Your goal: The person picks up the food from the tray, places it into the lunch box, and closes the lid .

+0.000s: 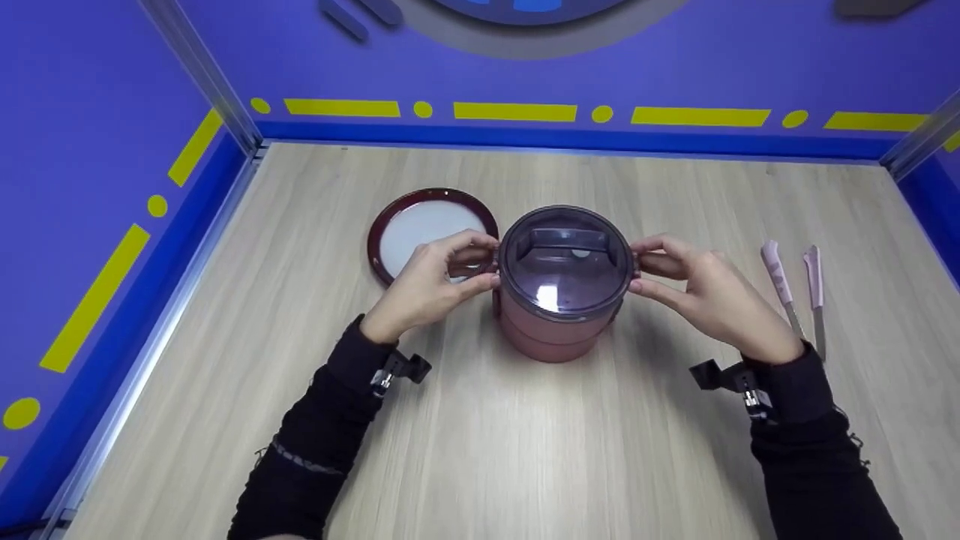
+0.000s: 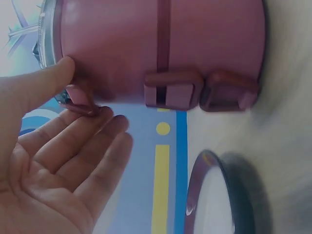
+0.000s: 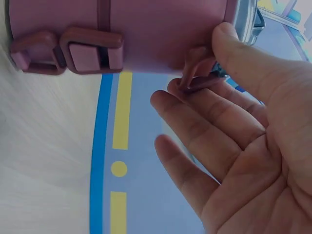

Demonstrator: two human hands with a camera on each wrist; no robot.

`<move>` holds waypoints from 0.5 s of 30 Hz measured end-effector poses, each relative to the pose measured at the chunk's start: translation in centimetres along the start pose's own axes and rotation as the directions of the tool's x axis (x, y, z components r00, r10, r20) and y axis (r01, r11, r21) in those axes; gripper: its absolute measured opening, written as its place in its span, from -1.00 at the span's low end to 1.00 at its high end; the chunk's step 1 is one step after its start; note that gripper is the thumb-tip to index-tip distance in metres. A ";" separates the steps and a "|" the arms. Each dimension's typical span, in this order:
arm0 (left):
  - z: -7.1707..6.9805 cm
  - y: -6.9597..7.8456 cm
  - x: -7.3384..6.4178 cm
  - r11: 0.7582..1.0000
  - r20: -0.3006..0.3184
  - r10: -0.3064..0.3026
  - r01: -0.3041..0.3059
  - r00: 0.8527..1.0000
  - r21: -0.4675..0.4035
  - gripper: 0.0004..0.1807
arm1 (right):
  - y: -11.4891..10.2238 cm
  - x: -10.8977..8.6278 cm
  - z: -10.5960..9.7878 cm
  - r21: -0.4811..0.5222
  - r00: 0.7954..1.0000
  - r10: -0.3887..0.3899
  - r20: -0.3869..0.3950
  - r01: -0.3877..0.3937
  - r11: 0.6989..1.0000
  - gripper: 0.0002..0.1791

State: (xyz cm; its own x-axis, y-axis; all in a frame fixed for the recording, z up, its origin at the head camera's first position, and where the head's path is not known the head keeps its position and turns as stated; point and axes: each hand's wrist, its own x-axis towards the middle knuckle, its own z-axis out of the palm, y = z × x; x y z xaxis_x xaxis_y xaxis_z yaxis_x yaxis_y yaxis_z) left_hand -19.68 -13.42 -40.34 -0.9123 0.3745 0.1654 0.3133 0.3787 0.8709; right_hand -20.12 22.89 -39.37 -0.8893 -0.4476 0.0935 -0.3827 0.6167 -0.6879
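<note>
A pink, round, stacked food container (image 1: 551, 345) stands upright on the table under a dark see-through lid (image 1: 562, 289) with a built-in handle. At its left side my left hand (image 1: 431, 285) pinches the upper latch (image 2: 80, 100), thumb near the lid's edge and fingertips under the latch's outer end. Opposite it, my right hand (image 1: 712, 292) pinches the matching right latch (image 3: 195, 73), with thumb on the wall just below the lid. The remaining fingers of both hands are spread away from the wall. Lower latches (image 2: 173, 90) lie against the container's sides, near the seam.
Behind my left hand lies a white plate with a dark red rim (image 1: 379, 232). To the right are two pink-handled utensils (image 1: 778, 277) with metal blades, partly hidden by my right forearm. Blue panels (image 1: 525, 135) with yellow marks border the wooden table (image 1: 517, 450).
</note>
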 end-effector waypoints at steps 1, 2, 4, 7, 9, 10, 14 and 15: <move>0.0 0.0 0.0 0.999 0.020 -0.014 0.014 1.000 -0.030 -0.57 | 0.1 0.0 0.0 0.017 1.000 0.002 0.017 -0.002 1.000 -0.54; 0.0 0.0 -0.1 0.998 0.035 -0.023 0.025 0.999 -0.054 -0.55 | 0.2 -0.1 0.0 0.036 0.999 0.002 0.033 -0.003 0.999 -0.53; 0.0 0.2 -0.1 0.995 0.055 -0.030 0.036 0.998 -0.098 -0.51 | 0.3 -0.2 0.0 0.073 0.998 -0.008 0.059 0.004 0.997 -0.51; 0.3 0.4 -0.2 0.991 0.046 -0.033 0.039 0.998 -0.127 -0.43 | 0.5 -0.2 0.2 0.142 0.998 -0.034 0.047 0.027 0.990 -0.50; 0.9 0.7 -0.1 0.991 0.012 -0.053 0.054 0.999 -0.124 -0.38 | 0.3 0.1 0.8 0.215 0.999 -0.042 -0.020 0.046 0.976 -0.52; 1.3 0.8 0.1 0.991 -0.014 -0.064 0.062 0.998 -0.117 -0.36 | 0.2 0.3 1.3 0.256 0.997 -0.042 -0.067 0.058 0.965 -0.52; 3.8 1.2 1.0 0.984 -0.120 -0.111 0.091 0.987 -0.155 -0.30 | -0.8 1.9 4.2 0.459 0.973 0.007 -0.232 0.103 0.882 -0.51; 4.5 1.2 1.2 0.982 -0.150 -0.113 0.087 0.982 -0.169 -0.30 | -1.1 2.3 5.0 0.509 0.965 0.019 -0.261 0.121 0.852 -0.50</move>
State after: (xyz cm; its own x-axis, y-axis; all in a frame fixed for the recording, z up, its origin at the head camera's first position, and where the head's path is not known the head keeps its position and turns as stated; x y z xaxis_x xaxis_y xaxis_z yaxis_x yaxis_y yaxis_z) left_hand -19.22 -8.71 -41.17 -0.9710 0.1981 0.1338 0.1839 0.2614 0.9476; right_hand -20.54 17.92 -42.03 -0.9311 -0.2508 0.2650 -0.3061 0.1419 -0.9414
